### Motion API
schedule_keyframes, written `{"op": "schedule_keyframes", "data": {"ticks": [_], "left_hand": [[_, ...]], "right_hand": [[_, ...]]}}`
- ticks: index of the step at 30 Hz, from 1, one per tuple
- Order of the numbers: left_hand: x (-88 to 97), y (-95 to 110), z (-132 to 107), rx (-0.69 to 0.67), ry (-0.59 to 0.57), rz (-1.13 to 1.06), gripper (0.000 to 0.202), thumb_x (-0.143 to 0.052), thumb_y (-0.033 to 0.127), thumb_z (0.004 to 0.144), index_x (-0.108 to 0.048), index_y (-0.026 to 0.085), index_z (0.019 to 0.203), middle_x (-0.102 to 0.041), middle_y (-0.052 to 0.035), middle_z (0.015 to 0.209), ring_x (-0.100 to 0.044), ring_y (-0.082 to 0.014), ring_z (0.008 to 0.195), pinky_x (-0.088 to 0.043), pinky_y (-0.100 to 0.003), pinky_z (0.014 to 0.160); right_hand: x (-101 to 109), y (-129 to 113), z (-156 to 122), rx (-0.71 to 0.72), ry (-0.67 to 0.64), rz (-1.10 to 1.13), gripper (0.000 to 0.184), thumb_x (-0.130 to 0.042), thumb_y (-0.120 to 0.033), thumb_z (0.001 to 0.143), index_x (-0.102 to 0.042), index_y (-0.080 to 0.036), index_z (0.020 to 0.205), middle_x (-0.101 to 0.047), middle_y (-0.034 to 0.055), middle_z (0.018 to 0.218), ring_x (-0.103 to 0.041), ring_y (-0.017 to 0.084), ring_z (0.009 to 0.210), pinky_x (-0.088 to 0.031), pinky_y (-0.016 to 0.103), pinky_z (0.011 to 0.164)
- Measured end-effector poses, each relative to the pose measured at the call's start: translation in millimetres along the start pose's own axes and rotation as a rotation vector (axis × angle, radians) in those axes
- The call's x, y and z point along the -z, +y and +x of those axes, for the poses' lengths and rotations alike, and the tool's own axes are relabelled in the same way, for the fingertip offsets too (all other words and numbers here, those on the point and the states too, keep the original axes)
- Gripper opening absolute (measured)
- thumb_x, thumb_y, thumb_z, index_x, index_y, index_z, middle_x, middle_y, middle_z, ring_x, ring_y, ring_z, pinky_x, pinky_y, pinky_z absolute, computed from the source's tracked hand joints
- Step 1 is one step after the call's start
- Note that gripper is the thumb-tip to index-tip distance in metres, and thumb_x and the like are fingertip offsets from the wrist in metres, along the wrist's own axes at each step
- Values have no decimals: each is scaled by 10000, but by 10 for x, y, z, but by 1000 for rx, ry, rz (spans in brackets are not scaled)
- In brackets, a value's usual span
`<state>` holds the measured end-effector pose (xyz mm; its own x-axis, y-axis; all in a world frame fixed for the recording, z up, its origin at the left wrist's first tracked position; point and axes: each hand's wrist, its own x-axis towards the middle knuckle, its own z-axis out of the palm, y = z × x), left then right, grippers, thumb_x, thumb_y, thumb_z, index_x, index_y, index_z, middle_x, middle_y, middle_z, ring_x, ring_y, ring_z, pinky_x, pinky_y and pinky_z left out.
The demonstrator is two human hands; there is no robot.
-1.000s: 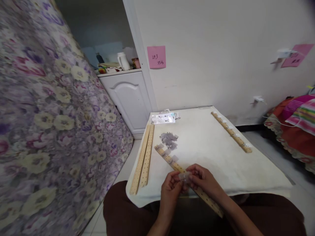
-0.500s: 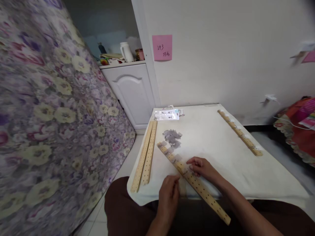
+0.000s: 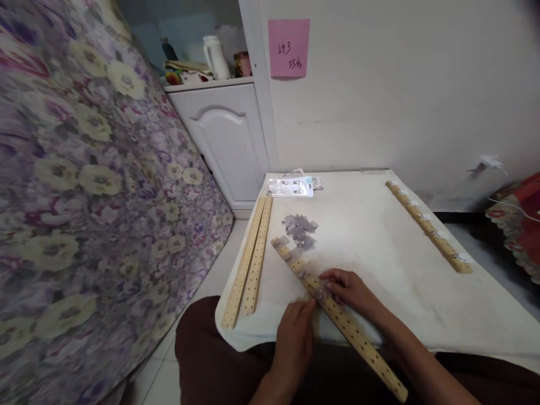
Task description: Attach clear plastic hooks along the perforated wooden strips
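Sitting at a white table (image 3: 379, 247), a person works on a long wooden strip (image 3: 354, 337) full of little holes. It lies slanted across the near side of the table, and its near end sticks out over the edge above the person's lap. The right hand (image 3: 350, 289) bends its fingers and pinches a small clear piece (image 3: 321, 291) down onto the strip. The left hand (image 3: 295, 332) touches the strip's side with its fingertips, right next to that piece; I cannot tell if it grips anything. A little pile of clear pieces (image 3: 300, 230) sits by the strip's far end. Two more strips (image 3: 251, 261) lie side by side on the left. Another strip (image 3: 428, 228) lies far off on the right.
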<state>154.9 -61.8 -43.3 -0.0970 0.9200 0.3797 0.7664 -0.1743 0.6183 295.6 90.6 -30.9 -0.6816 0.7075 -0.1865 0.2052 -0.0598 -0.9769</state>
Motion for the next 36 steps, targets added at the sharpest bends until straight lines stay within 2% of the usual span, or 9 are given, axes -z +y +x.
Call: {"op": "schedule_keyframes", "data": {"ticks": [7, 14, 22, 29, 36], "left_hand": [[-29, -32, -17, 17, 17, 41, 507, -354, 13, 818, -487, 187, 1275, -603, -110, 1063, -537, -213, 954, -502, -383, 806], [-50, -41, 8, 2, 37, 73, 523, -360, 4, 809, -482, 183, 1285, -595, -109, 1038, -533, -210, 933, -500, -365, 785], [-68, -43, 19, 17, -7, 130, 556, -354, -15, 787, -463, 174, 1298, -585, -109, 1024, -519, -213, 917, -499, -379, 774], [-52, -18, 29, 41, -22, 133, 546, -357, -3, 799, -464, 190, 1299, -589, -103, 1009, -515, -210, 909, -494, -377, 773], [-59, -27, 25, 33, -23, 148, 541, -357, -10, 792, -472, 178, 1286, -583, -104, 1016, -510, -212, 906, -494, -379, 773]], "right_hand": [[-29, -30, -16, 1, 34, -46, 225, -540, -266, 774, -620, -179, 965, -507, -50, 610, -470, 92, 464, -381, 228, 464], [-21, -20, -24, 41, 60, -154, 224, -529, -246, 786, -644, -180, 965, -584, -13, 664, -519, 125, 553, -426, 252, 538], [-16, 7, -16, 58, 97, -191, 236, -537, -246, 771, -658, -180, 963, -627, 7, 706, -556, 151, 609, -445, 267, 573], [-20, 9, -14, 21, 66, -131, 234, -534, -269, 785, -639, -183, 976, -585, -15, 661, -523, 124, 531, -437, 254, 524], [-28, 11, -11, 39, 91, -181, 235, -526, -258, 776, -651, -191, 963, -616, -6, 684, -550, 137, 562, -452, 269, 555]]}}
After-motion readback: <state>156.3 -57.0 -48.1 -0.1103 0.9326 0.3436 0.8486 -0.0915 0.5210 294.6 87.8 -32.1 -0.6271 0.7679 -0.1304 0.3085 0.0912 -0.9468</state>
